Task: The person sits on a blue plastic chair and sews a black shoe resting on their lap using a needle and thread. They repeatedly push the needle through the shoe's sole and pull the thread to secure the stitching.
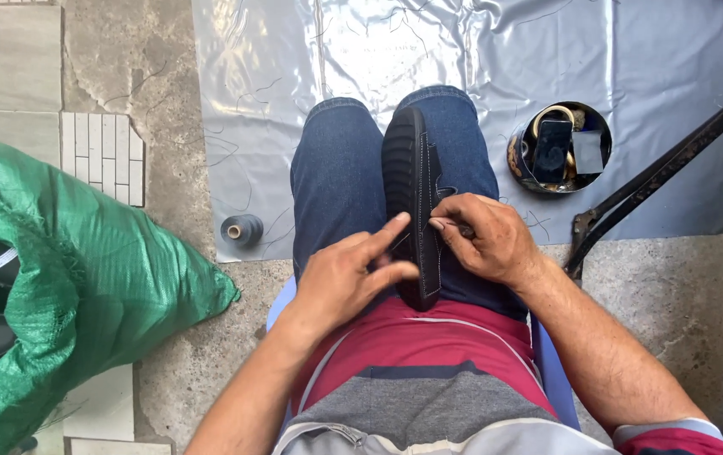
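Centrally, a dark blue shoe (413,198) with white stitching is wedged sole-up between the knees. It is steadied by the left hand (346,278), whose fingers (391,227) are spread open against its side. The right hand (484,236) is pinched shut on its upper edge. A grey thread spool (243,229) is seen left of centre, a green woven sack (83,278) at far left, a round tin (560,148) at upper right.
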